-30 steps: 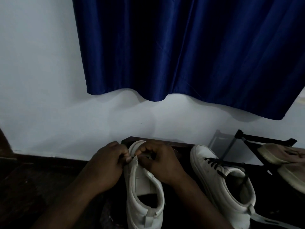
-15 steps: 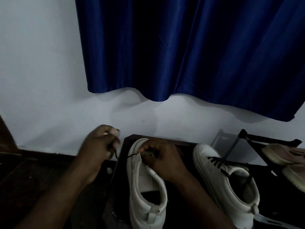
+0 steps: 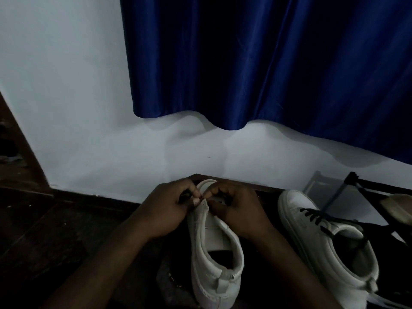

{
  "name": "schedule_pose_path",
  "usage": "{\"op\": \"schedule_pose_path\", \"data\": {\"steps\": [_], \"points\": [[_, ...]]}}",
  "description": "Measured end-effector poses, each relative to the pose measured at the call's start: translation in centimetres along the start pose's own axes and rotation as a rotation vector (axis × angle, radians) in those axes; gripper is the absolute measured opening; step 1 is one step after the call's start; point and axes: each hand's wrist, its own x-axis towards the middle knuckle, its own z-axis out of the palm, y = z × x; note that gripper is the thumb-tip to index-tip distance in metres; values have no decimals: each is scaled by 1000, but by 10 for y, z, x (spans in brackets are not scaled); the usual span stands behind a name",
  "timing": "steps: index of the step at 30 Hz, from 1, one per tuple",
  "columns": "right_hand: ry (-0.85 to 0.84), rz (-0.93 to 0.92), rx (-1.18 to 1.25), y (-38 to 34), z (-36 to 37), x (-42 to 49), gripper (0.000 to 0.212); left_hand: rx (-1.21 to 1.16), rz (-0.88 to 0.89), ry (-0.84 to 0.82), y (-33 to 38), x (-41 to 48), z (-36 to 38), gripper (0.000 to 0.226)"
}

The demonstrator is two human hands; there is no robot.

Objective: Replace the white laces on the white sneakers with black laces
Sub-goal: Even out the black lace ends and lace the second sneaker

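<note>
- Both hands are crowded at the front of the left sneaker (image 3: 214,253), which sits on a dark ledge (image 3: 263,188) right against the wall (image 3: 89,119).
- left hand (image 3: 167,211): fingertips bunched together, pinching what I think is the black lace (image 3: 185,195); it's too dim to be sure.
- right hand (image 3: 237,211): fingers curled, pinching the sneaker's eyelet edge.
- The second sneaker (image 3: 323,241), already black-laced, stands apart on the right with a dark gap between the two.

Blue curtain (image 3: 267,63) hangs against white wall (image 3: 66,90).

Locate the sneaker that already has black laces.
Head view, lower right: the laced sneaker stands just right of the other sneaker, apart from it, toe toward the wall.
</note>
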Motion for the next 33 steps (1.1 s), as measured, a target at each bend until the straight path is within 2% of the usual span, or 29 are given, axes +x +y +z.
{"op": "schedule_pose_path", "data": {"steps": [4,6,9,11,13,16,18,19,22,24,26,28,29,31,33], "points": [[30,-7,-41,-2,2,-1,12,136,223,37,0,-1,-5,8],[55,-5,-118,0,3,-2,20,233,313,54,2,-3,-6,9],[56,6,-149,0,3,-2,25,381,320,70,4,-6,0,15],[55,-9,-145,0,2,-2,25,484,318,171,8,-4,4,15],[48,-11,-139,-2,1,-2,25,441,205,446,11,2,-2,20],[39,11,-145,-2,1,-2,26,160,-175,870,-2,10,-30,19],[41,19,-150,-1,1,-2,25,-127,-389,940,-17,12,-40,15],[47,20,-149,0,1,-1,24,-303,-415,922,-19,12,-39,17],[50,25,-142,2,0,-1,25,-804,-323,755,-1,9,-31,27],[49,31,-127,0,1,-1,25,-1008,-288,549,17,4,-25,27],[48,19,-102,-2,-1,-2,22,-1096,-307,346,27,1,-15,29],[17,33,-31,2,-6,-3,9,-991,-326,230,27,0,-3,29],[-8,81,74,5,-9,-4,4,-797,-304,208,25,0,1,27],[9,219,377,6,-18,-7,8,-348,-214,182,20,1,6,18],[127,323,549,7,-24,-7,9,-144,-152,127,18,0,5,12]]}}
